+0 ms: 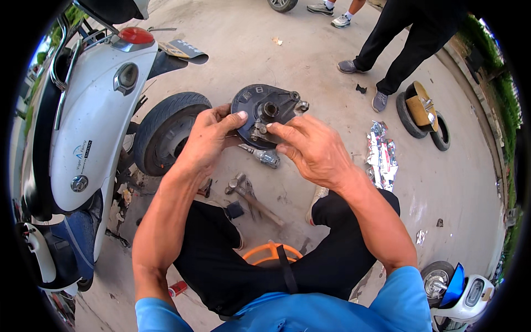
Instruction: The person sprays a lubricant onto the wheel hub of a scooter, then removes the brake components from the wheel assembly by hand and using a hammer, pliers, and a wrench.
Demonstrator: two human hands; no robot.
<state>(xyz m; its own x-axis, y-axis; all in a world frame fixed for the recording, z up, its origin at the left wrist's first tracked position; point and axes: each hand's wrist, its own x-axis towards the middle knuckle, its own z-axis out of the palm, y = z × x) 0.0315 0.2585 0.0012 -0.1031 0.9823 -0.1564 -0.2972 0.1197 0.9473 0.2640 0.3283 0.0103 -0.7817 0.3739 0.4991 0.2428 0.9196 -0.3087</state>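
I have the left hand [206,135] gripping a black plate [255,98] toward twelve o'clock; right hand [316,148] touches its fitting [260,130], grip unclear

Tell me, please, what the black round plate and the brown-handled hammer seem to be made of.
Black round plate: probably painted metal, given its satin sheen. Brown-handled hammer: handle looks like matte wood, going by its colour; the dull grey head is likely steel.
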